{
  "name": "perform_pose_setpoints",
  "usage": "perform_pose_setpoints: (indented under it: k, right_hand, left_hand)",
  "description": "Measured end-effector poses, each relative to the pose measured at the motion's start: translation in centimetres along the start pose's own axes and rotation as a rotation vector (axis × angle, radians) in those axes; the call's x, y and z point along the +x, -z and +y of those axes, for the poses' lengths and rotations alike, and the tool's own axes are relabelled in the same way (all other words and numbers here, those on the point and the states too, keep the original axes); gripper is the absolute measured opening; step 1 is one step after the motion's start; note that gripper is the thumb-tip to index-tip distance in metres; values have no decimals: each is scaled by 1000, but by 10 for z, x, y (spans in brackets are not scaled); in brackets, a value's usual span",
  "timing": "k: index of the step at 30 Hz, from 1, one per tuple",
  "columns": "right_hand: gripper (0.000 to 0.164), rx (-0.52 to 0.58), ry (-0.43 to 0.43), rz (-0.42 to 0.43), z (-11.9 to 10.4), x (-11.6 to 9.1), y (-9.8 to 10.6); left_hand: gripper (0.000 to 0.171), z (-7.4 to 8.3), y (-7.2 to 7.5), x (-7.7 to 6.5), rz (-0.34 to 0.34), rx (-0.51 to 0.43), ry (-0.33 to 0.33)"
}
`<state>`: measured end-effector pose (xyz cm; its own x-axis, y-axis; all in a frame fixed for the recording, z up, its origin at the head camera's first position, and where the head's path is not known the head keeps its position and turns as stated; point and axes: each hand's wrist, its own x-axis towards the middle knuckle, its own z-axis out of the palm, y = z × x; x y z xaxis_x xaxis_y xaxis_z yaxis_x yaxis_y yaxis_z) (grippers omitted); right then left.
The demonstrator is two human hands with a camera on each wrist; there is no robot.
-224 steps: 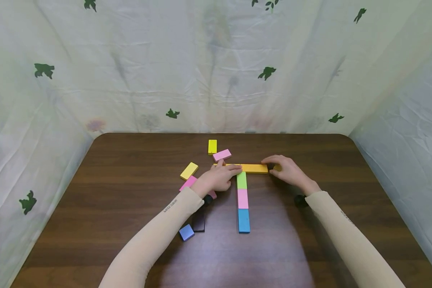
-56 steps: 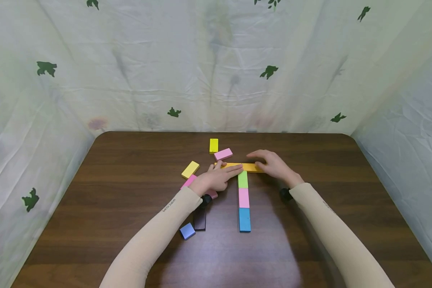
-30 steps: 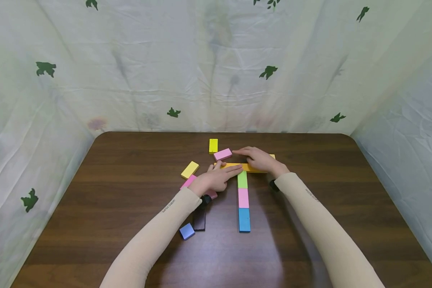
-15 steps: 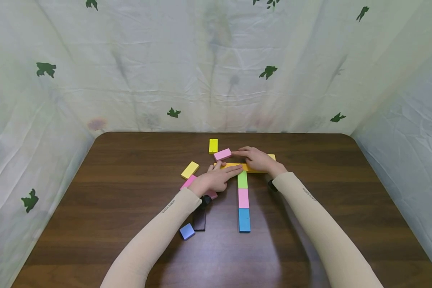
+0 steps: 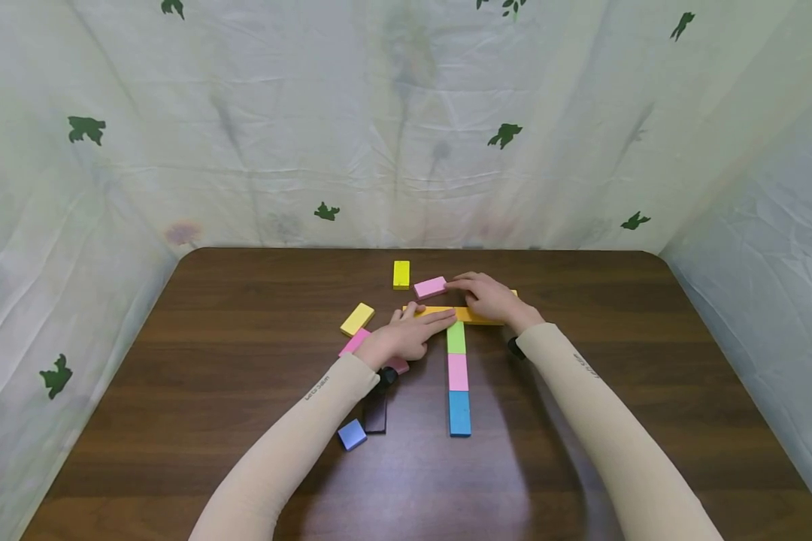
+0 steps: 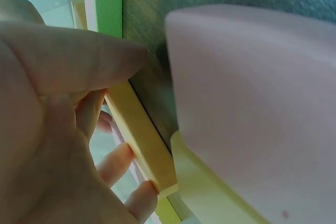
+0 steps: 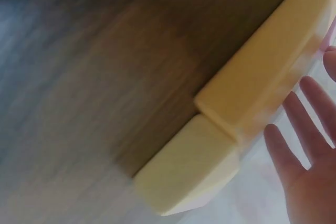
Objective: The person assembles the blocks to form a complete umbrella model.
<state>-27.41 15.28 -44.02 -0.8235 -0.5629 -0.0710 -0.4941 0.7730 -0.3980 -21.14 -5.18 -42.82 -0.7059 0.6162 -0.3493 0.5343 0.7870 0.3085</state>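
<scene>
In the head view my left hand point(image 5: 409, 332) rests on the row of orange blocks point(image 5: 483, 315), fingers reaching over it. The left wrist view shows the fingertips against the side of an orange block point(image 6: 142, 135). My right hand point(image 5: 490, 297) lies across the right part of that row, its extended index fingertip at the end of a pink block point(image 5: 430, 287). A pale yellow block point(image 7: 189, 163) sits at the end of the orange one in the right wrist view; the right hand mostly hides it in the head view.
A green block point(image 5: 456, 337), a light pink block point(image 5: 457, 372) and a blue block point(image 5: 459, 412) form a column below the orange row. Loose yellow point(image 5: 401, 275), light yellow point(image 5: 357, 319), black point(image 5: 375, 417) and small blue point(image 5: 352, 434) blocks lie leftward.
My right hand has moved left across the orange row, and a pale yellow block now shows behind it. The pink block has slid slightly right. My left hand stays on the row.
</scene>
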Motion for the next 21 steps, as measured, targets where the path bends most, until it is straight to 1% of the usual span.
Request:
perform_pose_setpoints:
  k: [3, 5, 9, 12, 15, 21]
  right_hand:
    - [42, 14, 2, 35, 3, 0, 1]
    - [41, 24, 23, 50, 4, 1, 1]
    - [45, 45, 88, 29, 4, 5, 0]
    - [45, 42, 109, 7, 5, 7, -1]
    - [43, 20, 79, 7, 6, 6, 0]
    - [40, 6, -33, 33, 10, 0, 4]
  left_hand:
    - [76, 0, 1, 0, -2, -5, -2]
    - [75, 1, 1, 0, -1, 4, -7]
    - [75, 0, 1, 0, 5, 25, -19]
    - [75, 0, 0, 0, 8, 39, -24]
    - [74, 0, 0, 0, 7, 39, -26]
    - [75, 0, 0, 0, 0, 10, -13]
